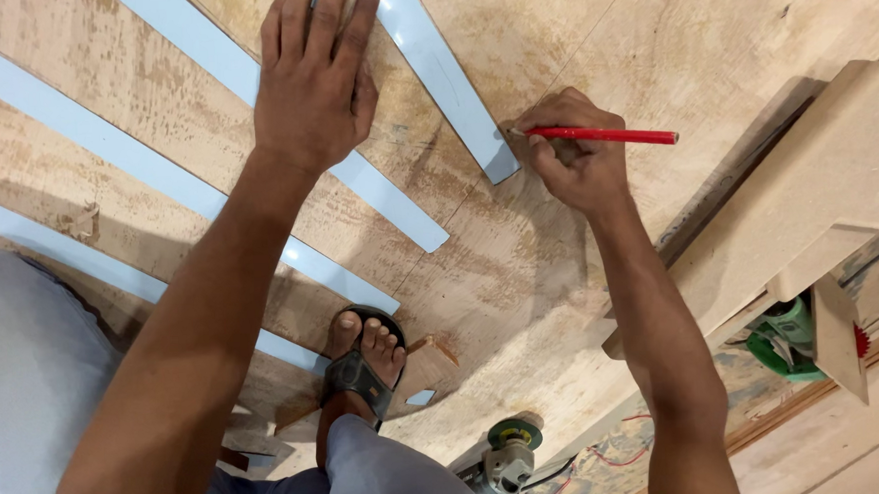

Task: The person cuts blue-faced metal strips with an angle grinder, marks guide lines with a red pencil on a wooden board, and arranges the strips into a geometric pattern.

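My right hand [571, 155] grips a red pencil [606, 135], its tip touching the plywood sheet [569, 38] right beside the end of a pale blue strip [448, 86]. My left hand [315, 81] lies flat, fingers spread, pressing down on the plywood and across two of the pale blue strips. A faint straight line runs across the plywood near the pencil tip. Several more pale blue strips [115, 146] lie parallel on the board to the left.
My sandalled foot [366, 362] stands on the plywood's lower part. An angle grinder [505, 459] with red wires lies below the sheet's edge. A stepped board piece [807, 185] rests at the right, above a green power tool [784, 337].
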